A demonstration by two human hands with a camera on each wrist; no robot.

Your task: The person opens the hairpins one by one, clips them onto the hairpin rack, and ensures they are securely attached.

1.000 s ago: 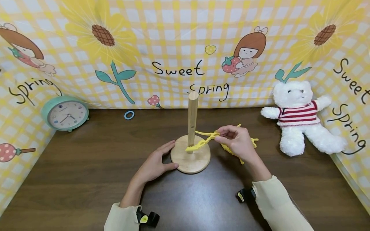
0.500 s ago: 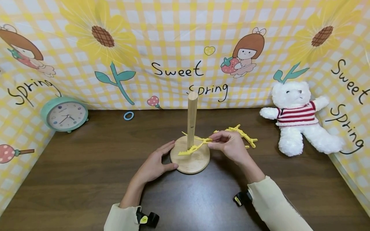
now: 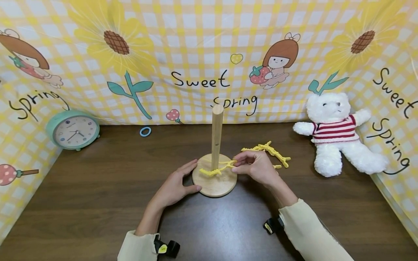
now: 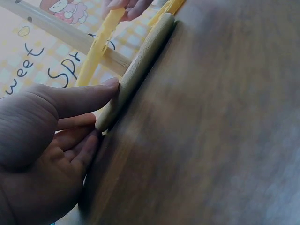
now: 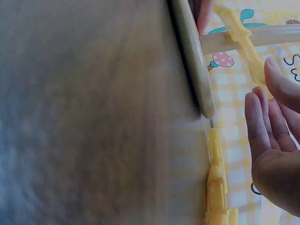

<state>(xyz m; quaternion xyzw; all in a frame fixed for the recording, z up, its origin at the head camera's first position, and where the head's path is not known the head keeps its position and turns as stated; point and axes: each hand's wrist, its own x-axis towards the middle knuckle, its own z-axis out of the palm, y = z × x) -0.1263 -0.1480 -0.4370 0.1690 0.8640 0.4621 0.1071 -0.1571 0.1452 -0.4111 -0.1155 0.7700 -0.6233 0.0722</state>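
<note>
A round wooden base [image 3: 209,186] with an upright wooden post [image 3: 217,137] stands mid-table. My left hand [image 3: 174,186] holds the base's left edge, its thumb against the near rim in the left wrist view. Between thumb and fingertips, my right hand [image 3: 258,167] pinches a yellow plastic branch-like piece [image 3: 210,172] at its right end. One arm of this piece crosses in front of the post, low over the base; a thinner part runs behind. In the right wrist view the piece [image 5: 243,42] appears beside the post.
More yellow branch-like pieces [image 3: 277,155] lie on the table behind my right hand. A light-blue ring [image 3: 145,131] lies at the back, near a green alarm clock [image 3: 76,131]. At the right sits a white teddy bear [image 3: 336,134]. Printed cloth walls [image 3: 196,47] bound the table.
My right hand has moved left and slightly down, bringing the yellow piece from right of the post to low around it. The left hand stays on the base.
</note>
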